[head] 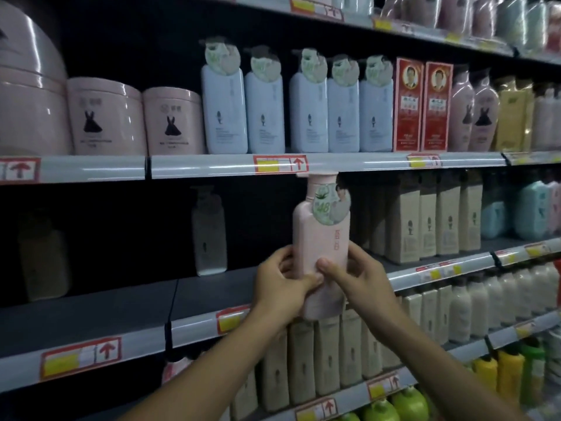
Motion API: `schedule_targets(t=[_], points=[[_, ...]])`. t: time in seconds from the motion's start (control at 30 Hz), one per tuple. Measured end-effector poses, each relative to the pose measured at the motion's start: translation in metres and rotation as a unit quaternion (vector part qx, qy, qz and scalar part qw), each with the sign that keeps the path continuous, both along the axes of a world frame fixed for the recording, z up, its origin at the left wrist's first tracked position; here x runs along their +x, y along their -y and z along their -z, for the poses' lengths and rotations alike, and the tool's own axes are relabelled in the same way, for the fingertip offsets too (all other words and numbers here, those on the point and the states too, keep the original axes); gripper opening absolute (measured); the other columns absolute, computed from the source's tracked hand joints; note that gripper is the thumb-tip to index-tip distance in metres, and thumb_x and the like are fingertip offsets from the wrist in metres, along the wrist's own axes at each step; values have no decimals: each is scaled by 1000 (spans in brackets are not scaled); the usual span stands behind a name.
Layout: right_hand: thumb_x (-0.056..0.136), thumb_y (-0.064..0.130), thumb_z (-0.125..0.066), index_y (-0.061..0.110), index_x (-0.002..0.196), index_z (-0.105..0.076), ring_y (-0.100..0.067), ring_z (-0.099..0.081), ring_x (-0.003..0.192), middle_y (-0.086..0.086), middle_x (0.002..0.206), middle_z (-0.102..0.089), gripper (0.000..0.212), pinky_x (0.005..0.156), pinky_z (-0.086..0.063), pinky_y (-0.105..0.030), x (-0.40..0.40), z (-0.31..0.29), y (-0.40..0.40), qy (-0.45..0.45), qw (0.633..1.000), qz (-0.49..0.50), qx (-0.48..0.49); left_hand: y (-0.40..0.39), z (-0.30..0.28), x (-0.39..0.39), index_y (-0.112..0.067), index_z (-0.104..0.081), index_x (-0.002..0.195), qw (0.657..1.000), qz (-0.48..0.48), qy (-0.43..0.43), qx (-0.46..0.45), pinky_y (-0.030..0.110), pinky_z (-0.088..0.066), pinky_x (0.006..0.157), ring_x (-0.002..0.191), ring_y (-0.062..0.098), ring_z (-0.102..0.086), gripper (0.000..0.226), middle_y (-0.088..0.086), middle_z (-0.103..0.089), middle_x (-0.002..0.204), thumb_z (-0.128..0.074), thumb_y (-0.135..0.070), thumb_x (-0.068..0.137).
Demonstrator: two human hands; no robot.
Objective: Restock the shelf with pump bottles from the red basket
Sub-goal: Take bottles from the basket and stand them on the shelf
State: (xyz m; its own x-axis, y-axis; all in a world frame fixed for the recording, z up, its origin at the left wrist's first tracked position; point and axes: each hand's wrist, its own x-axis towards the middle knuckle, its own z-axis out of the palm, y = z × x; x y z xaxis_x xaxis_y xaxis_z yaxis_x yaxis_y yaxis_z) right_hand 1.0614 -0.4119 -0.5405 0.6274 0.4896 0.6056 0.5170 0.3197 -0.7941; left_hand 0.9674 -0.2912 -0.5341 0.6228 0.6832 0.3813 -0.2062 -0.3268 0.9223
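You hold the pink pump bottle upright, left hand and right hand gripping its lower body (label outward), to seat it squarely on the half-bare middle shelf

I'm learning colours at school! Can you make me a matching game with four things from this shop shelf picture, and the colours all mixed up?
Things:
1. the pump bottle held in both hands
2. the tall boxes on the upper shelf
3. the round tubs on the upper shelf
4. the row of bottles with round tags on the upper shelf

Colours and marks:
A. pale blue
B. pink with a black dress picture
C. red
D. plain pink with a round tag at the neck

Pairs: 1-D, 2-C, 3-B, 4-A
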Motion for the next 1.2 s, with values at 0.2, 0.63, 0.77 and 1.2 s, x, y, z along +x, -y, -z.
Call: schedule_targets(t=[0.2,0.63,0.77,1.2], points=[[89,17,-79,25,120,-65,11,-66,96,15,108,-70,35,80,-56,-14,52,-23,-46,77,996,3,-45,-36,-11,46,-19,-64,124,999,-51,-11,-4,44,-60,93,103,21,-72,58,5,-74,116,-86,-2,73],[90,17,-78,29,124,-61,10,-66,100,15,115,-71,40,84,-55,-16,118,-4,-94,61,996,6,-69,-70,-8,105,-18,-61,134,985,-130,-81,83,34,-58,92,107,21,-69,66,4,-72,122,-87,-12,74],[88,21,-80,24,128,-62,-14,-67,112,4,121,-70,44,100,-56,-44,127,-1,-106,37,994,38,-92,-76,-4,120,-23,-58,139,979,-154,-102,91,35,-55,97,114,23,-66,67,6,-66,132,-85,-19,77],[78,28,-88,9,105,-70,-17,-67,89,-2,97,-72,37,65,-50,-22,127,22,-123,31,961,196,-193,-75,18,131,-16,-54,107,930,-254,-200,172,33,-52,74,102,25,-66,34,7,-67,115,-76,-8,82]])
